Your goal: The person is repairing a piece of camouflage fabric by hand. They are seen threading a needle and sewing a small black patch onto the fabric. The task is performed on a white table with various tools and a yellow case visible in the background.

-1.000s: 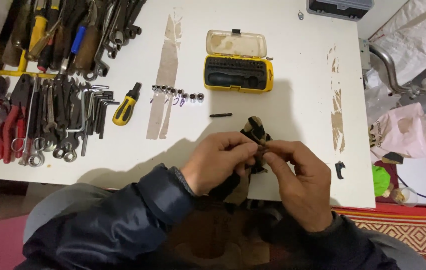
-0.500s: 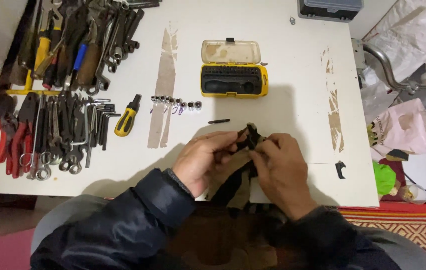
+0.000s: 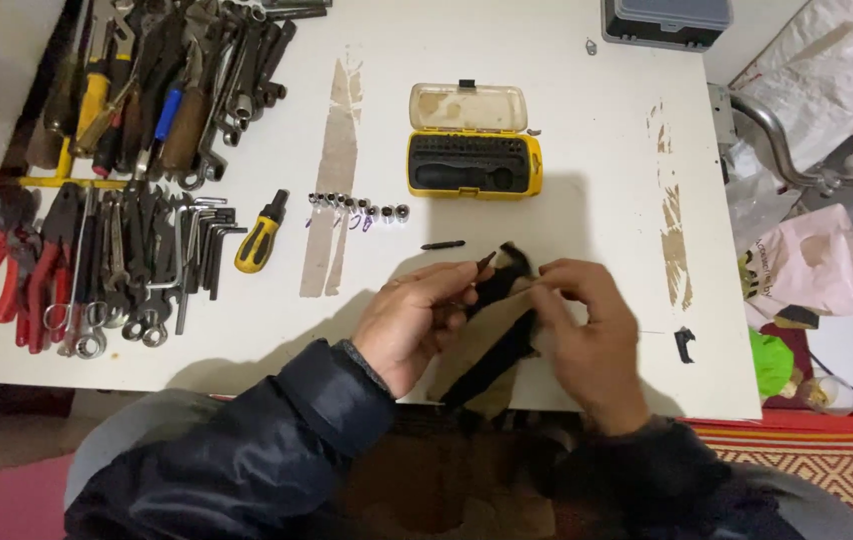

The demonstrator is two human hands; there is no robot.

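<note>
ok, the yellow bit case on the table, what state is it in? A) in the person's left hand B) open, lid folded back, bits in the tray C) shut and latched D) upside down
B: the yellow bit case lies on the white table with its pale lid folded back and dark bits in the tray, clear of both the left hand and the right hand, which hold a small black part.

Your left hand [image 3: 417,325] and right hand [image 3: 587,340] cover most of the black object [image 3: 502,285] between them, so its shape and your grip on it cannot be told. Its lower part blurs into shadow near the table [image 3: 567,150] edge. The grey case [image 3: 667,20] is cut off at the top, and the small sockets [image 3: 359,207] are too small to tell apart.
</note>
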